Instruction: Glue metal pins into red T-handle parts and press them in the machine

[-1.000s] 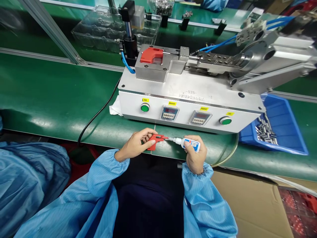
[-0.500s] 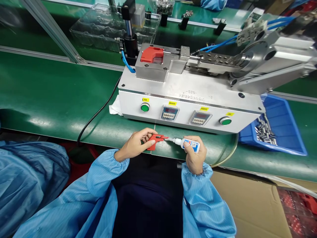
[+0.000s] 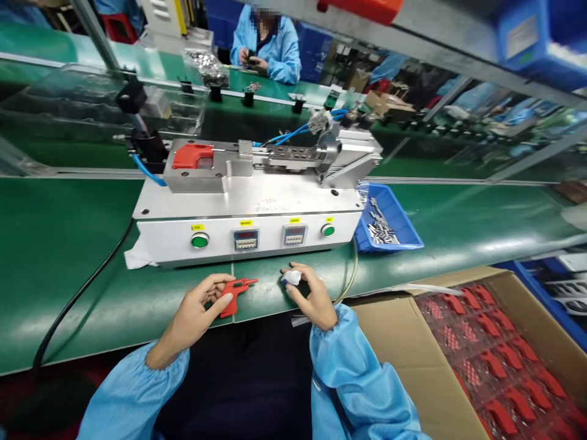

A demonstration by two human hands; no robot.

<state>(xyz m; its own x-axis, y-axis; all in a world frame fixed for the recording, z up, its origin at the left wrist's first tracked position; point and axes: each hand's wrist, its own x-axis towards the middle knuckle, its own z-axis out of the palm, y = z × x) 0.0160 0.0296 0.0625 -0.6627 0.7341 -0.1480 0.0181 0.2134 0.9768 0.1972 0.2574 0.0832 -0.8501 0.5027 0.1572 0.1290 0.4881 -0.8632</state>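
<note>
My left hand (image 3: 202, 308) pinches a red pistol-shaped plastic part (image 3: 232, 296) by its grip, and its thin nose points right. A short gap away, my right hand (image 3: 316, 296) is closed around a small white squeeze bottle (image 3: 291, 278). The bottle is mostly seen end-on, so its nozzle and label are largely hidden. Both hands are just above the front of the green bench (image 3: 261, 293). Behind them stands a metal bench machine (image 3: 252, 235) with green buttons and two small displays. A second red part (image 3: 192, 156) lies in its metal block.
A blue bin (image 3: 387, 235) of metal pins stands right of the machine. At lower right, an open carton (image 3: 389, 342) holds red parts in clear trays (image 3: 509, 360). A black cable (image 3: 82, 293) runs down at left. A co-worker (image 3: 270, 49) sits across the bench.
The bottle has moved away from the red part's nose and turned, so its label no longer faces me. The view has swung up and right, showing more of the carton and the co-worker.
</note>
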